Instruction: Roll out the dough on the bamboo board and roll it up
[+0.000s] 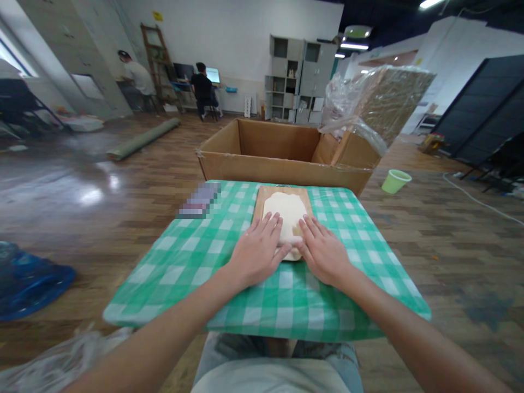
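Observation:
A flat sheet of pale dough (285, 206) lies on a wooden board (258, 204) in the middle of the table. My left hand (258, 245) rests palm down over the dough's near left side, fingers stretched forward. Over the near right side my right hand (323, 246) lies in the same way, fingers extended. Between the two hands runs a short pale rod, seemingly a rolling pin (291, 240), crosswise on the dough. Its ends are hidden under my palms, and no fingers wrap round it. The dough's near edge shows below the thumbs.
A green checked cloth (172, 284) covers the table. A pixelated patch hides something at its far left. Behind stands a large open cardboard box (262, 166) with plastic-wrapped cardboard. A green bucket (395, 181) is right, a blue plastic bag (33, 284) left. Two people sit far back.

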The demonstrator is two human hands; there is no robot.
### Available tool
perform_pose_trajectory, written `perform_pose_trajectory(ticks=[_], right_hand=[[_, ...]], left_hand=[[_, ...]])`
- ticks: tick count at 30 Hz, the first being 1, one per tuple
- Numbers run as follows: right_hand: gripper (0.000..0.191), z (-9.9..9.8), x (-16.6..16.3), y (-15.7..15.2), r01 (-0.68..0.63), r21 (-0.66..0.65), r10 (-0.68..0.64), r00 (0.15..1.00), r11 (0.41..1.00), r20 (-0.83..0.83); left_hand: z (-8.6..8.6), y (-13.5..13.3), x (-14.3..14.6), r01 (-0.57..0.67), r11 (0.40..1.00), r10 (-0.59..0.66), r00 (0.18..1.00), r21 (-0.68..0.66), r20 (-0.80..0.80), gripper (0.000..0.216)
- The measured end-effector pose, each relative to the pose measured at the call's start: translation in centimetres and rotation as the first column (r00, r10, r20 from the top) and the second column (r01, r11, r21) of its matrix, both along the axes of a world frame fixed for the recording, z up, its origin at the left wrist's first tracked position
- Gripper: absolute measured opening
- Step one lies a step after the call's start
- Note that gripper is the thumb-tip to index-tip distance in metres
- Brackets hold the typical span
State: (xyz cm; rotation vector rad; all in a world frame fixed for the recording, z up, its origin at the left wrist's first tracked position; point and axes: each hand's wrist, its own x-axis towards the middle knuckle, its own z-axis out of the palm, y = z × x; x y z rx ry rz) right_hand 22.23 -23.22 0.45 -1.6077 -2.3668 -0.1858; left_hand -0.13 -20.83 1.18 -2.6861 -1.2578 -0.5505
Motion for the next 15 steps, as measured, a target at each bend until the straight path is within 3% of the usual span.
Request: perform_pose_trajectory(ticks=[3,6,10,12,15], right_hand=[[0.069,-0.5,0.5,-2.1,-0.065,0.038,0.066,0.998,0.997,-0.012],[0.07,-0.8,0.9,-3.6,-0.11,0.053,0.112,0.993,0.992,-0.032],[0.064,-1.1,1.4,-3.8,-0.14,0.05,0.144,0.987,0.989,-0.073],[0.054,-1.1,1.6,-3.2,-0.143,0.055,0.148,0.984,0.988,-0.103],[0.043,-1.1,1.9,-1.8,-0.167,0.069,0.175,0.975,0.984,-0.14]], left_hand=[[-0.1,-2.2,-0.9,0.065,0.997,-0.064,0.998,-0.029,0.028,0.076],[0.5,-1.8,-1.8,0.097,0.986,-0.08,0.989,-0.138,0.124,0.067],[2.5,4.4,-1.3,0.004,0.95,0.107,0.935,-0.313,0.337,0.058],[3.4,8.8,-0.5,-0.127,0.908,0.258,0.92,-0.4,0.294,0.053],[4.0,14.0,0.8,-0.264,0.849,0.364,0.92,-0.457,0.145,0.046]])
